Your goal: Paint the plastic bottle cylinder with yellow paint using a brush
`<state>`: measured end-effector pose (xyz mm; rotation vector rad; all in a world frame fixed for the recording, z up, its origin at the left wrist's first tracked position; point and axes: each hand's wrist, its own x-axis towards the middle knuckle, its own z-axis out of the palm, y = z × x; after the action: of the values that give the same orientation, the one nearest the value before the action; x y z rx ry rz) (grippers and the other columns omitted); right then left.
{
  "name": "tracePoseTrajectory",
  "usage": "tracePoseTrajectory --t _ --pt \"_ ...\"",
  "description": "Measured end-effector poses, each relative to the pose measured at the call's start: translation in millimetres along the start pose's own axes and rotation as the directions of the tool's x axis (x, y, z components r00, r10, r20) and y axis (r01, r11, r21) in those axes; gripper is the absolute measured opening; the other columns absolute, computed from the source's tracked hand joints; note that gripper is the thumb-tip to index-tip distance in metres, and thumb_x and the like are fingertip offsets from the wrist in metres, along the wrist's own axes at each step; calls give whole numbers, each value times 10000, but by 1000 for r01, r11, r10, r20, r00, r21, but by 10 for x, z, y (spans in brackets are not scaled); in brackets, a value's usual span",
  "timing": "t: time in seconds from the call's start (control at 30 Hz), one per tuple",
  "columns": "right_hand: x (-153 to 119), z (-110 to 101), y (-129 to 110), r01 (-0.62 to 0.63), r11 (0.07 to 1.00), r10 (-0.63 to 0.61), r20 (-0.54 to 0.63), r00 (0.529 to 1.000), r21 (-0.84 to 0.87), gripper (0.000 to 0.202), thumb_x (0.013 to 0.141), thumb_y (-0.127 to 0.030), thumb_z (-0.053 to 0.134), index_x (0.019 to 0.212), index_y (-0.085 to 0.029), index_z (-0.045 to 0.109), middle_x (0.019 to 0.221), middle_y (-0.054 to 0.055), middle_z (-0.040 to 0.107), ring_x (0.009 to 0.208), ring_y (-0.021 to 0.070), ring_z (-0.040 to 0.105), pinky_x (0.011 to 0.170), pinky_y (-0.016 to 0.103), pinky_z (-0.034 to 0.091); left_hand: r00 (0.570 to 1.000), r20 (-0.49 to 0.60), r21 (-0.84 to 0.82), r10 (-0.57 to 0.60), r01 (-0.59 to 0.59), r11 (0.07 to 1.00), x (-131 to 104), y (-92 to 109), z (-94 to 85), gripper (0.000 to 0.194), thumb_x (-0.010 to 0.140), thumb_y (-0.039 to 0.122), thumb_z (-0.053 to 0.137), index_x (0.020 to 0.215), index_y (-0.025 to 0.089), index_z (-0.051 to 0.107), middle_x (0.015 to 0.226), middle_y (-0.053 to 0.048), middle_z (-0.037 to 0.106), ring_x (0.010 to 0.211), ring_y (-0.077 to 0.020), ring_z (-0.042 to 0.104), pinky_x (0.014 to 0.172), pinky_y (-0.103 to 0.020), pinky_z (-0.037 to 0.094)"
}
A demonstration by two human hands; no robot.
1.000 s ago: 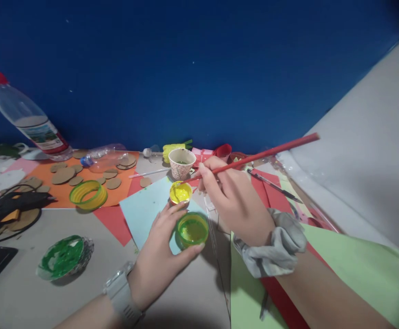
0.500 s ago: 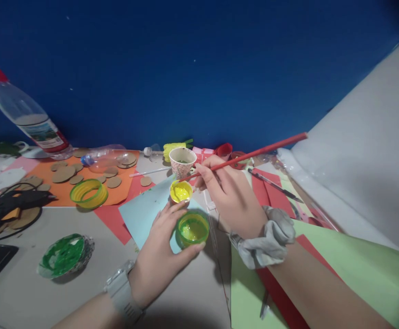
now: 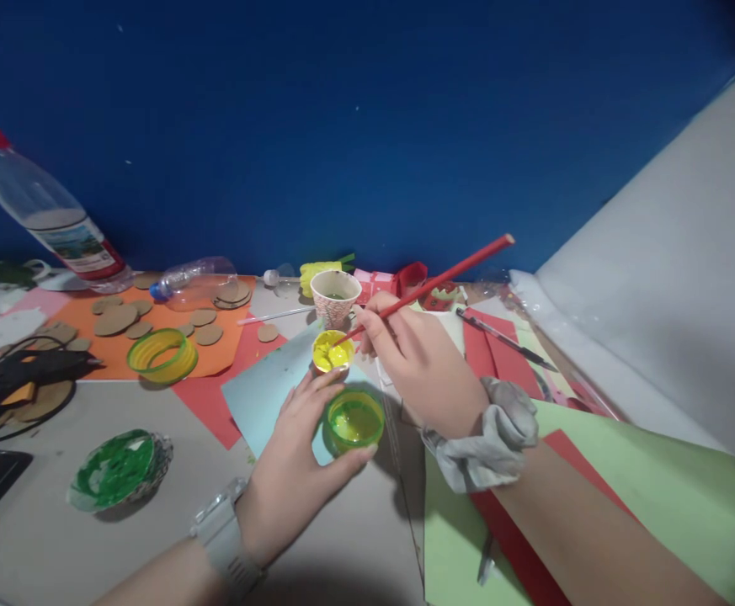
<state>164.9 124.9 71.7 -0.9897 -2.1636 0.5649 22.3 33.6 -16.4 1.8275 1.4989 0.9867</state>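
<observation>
Pinching stick in yellow-paint cup w/ R hand, L hand half-open round tub.

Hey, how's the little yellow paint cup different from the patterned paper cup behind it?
The yellow paint cup is smaller than the patterned paper cup. The yellow paint cup holds bright yellow paint; the patterned paper cup holds dull liquid. The right hand dips a red stick into the yellow paint cup, while none stands in the patterned paper cup. Both are open-topped.
</observation>
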Motion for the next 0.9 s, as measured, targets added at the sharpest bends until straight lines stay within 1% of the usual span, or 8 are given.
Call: tracePoseTrajectory --t 0.1,0.2,0.3,0.43,0.53,0.7,0.8,0.9 --pt "-15 -40 -55 1 1000 -1 -1 1000 -12 224 994 -260 355 866 -199 528 728 3 605 631 136 576 602 264 402 1000 -5 -7 3 -3 1000 0 -1 1 539 802 371 684 1290 280 472 1441 -79 459 1404 -295 306 1142 -535 262" --pt "-28 -76 -109 -26 998 23 -48 999 -57 273 996 -317 350 801 -209 507 638 -13 569 578 136 551 575 264 389 1000 9 -11 -3 3 1000 5 6 -7 537 802 363 684 1289 280 473 1443 -78 456 1405 -294 303 1145 -534 260" --pt "-34 -73 -128 -25 997 21 -68 997 -72 302 999 -331 343 762 -213 489 637 -12 567 587 135 547 591 257 394 1000 16 -1 -14 14 1000 7 5 -8 538 794 372 690 1280 280 478 1447 -68 453 1412 -288 287 1153 -524 252" --pt "-24 -20 -95 -4 1000 4 -19 1000 -22 303 1003 -316 334 755 -211 473 674 -11 570 628 130 555 625 253 401 999 19 6 -39 39 999 6 -12 12 562 800 375 682 1305 278 454 1463 -61 434 1427 -271 256 1163 -499 252" --pt "-13 12 -65 -15 1000 15 14 1000 6 282 1003 -302 335 767 -212 461 678 -18 569 641 130 560 637 256 399 999 8 12 -34 34 999 6 -24 26 563 803 385 679 1306 272 452 1462 -69 434 1428 -276 255 1163 -508 246" --pt "-4 -10 -68 -38 999 38 44 998 -5 294 999 -322 338 752 -217 457 672 -17 574 640 144 570 633 271 400 1000 -1 7 -15 15 1000 10 -16 21 542 807 396 676 1291 275 465 1454 -75 441 1418 -287 275 1155 -524 251" --pt "-5 -66 -92 -31 999 30 -3 1000 -29 310 993 -318 365 721 -216 473 660 -16 570 617 138 563 616 264 395 1000 0 0 4 -4 1000 11 -12 10 524 815 387 668 1287 279 468 1443 -71 454 1402 -279 310 1152 -516 259" --pt "-9 -102 -113 -24 999 23 -56 998 -26 313 993 -316 370 716 -216 476 673 -15 579 622 128 562 639 252 402 1000 3 -3 3 -3 1000 5 -17 2 537 816 378 667 1301 281 457 1448 -62 447 1405 -267 303 1158 -495 260"
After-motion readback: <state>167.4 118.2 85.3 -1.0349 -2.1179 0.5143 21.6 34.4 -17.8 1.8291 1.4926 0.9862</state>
